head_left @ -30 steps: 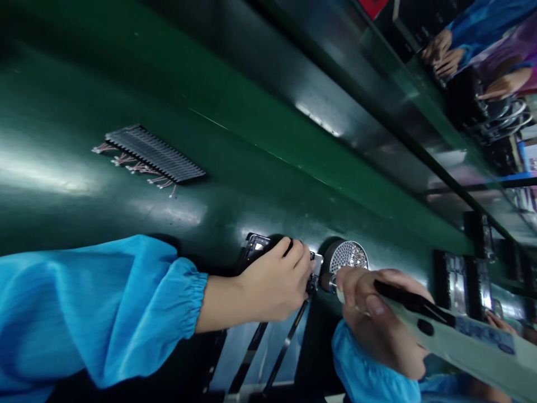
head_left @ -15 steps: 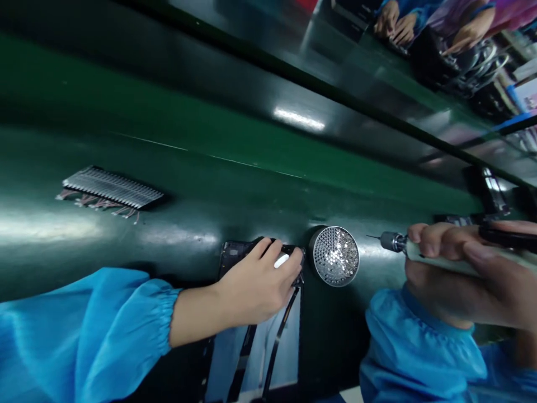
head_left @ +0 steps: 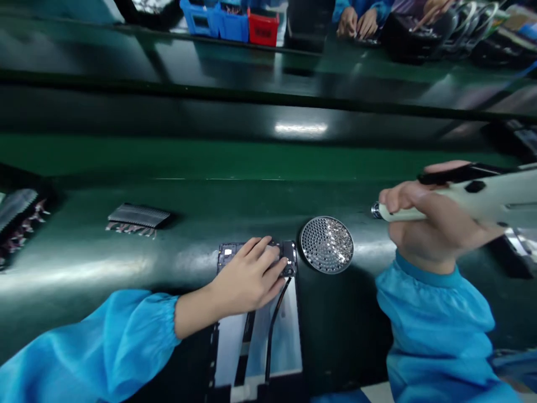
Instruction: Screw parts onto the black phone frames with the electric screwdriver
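Observation:
My left hand (head_left: 247, 278) lies spread over a black phone housing (head_left: 257, 258), with its fingers pressing on it. Below the housing sits a flat display panel (head_left: 257, 347) with a thin black cable (head_left: 272, 330) running from the housing across it. My right hand (head_left: 423, 215) is shut around a cream and black electric screwdriver (head_left: 474, 193), with its metal tip (head_left: 376, 210) pointing left. Between my hands stands a round perforated metal screw dish (head_left: 327, 244) holding small shiny screws. Neither hand touches it.
A stack of ribbed grey parts with trailing wires (head_left: 138, 217) lies left of the housing, and a similar stack (head_left: 14, 215) lies at the far left. Beyond a raised green rail, a co-worker's hands (head_left: 356, 23) work near blue and red bins (head_left: 229, 19).
The view has swung from steeply tilted to nearly level. My right hand has drawn the screwdriver farther from the dish. My left hand stays on the housing.

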Demonstrator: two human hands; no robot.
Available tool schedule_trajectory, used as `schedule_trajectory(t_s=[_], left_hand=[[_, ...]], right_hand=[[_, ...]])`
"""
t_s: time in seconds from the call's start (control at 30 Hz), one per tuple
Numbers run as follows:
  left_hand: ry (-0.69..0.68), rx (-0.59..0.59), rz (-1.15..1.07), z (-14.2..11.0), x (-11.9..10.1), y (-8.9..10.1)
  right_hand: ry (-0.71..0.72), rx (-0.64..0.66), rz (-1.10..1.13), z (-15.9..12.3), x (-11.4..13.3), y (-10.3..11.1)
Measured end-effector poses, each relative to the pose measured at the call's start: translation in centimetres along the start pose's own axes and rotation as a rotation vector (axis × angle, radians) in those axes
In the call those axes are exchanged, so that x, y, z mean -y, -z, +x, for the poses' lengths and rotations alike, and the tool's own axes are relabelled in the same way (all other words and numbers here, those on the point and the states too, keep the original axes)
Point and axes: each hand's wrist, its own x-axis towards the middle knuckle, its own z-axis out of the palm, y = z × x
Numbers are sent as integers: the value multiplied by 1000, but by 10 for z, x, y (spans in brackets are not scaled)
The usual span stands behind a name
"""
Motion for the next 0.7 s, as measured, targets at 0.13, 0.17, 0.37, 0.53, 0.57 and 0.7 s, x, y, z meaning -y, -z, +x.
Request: schedule_trajectory(t_s=[0.13,0.17,0.37,0.53,0.57,0.7], left_hand=[[-29,32,20,2,3,2],[-31,36,19,3,3,2],[-73,-72,4,0,4,-5],[-67,-177,42,0,7,6],[-55,-206,54,-3,3,11],[-81,-185,78,-38,-50,23]], right_hand=[[100,-24,133,3,-14,4],[97,-25,142,4,-16,6],[85,-17,182,9,-19,11],[60,-59,141,15,-34,16],[56,-69,114,17,-39,18],[34,-71,1,25,-58,23]])
